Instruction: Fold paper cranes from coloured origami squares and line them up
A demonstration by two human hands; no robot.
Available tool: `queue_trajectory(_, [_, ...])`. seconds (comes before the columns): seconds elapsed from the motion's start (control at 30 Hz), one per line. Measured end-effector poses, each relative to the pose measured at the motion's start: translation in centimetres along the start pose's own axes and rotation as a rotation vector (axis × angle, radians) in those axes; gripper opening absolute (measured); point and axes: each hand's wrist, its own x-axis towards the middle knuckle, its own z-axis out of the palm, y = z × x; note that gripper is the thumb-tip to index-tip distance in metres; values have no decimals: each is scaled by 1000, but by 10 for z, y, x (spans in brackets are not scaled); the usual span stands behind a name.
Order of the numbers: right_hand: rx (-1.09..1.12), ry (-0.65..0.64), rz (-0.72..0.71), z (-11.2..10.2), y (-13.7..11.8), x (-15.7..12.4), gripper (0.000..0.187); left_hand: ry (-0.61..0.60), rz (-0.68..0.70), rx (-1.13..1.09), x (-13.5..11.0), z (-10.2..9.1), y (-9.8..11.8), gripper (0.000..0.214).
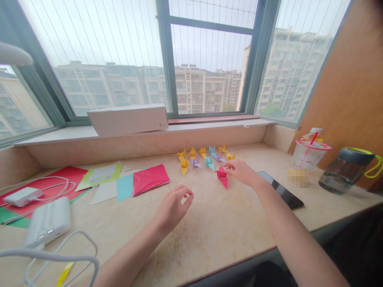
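Note:
My right hand (pixel 241 172) reaches forward and pinches the wing of a red paper crane (pixel 222 176) resting on the beige desk (pixel 209 227). Just behind the red crane stand several small paper cranes (pixel 206 156) in yellow, orange, teal and purple, in loose rows. My left hand (pixel 175 205) hovers over the desk nearer to me, fingers loosely curled and holding nothing. To its left lies a stack of coloured paper sheets, red on top (pixel 149 179), with blue and white sheets beside it.
A dark phone or tablet (pixel 283 191) lies right of my right arm. A lidded drink cup (pixel 308 155) and a water bottle (pixel 347 171) stand at the right. White chargers and cables (pixel 48 221) sit at the left. A long white box (pixel 128 118) rests on the windowsill.

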Motion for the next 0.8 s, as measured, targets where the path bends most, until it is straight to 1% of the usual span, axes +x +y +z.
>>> queue_trajectory(0.17, [6,-3,-2,2,2,1,21,-18,-9,-5,-1,0,3,18])
queue_trajectory(0.53, [0,14,-35,8,1,4,20,-45,35,-15,-4,-2,10,17])
queue_trajectory(0.8, [-28,31,-54,16,6,9,20,-59,36,-22,-3,1,8,17])
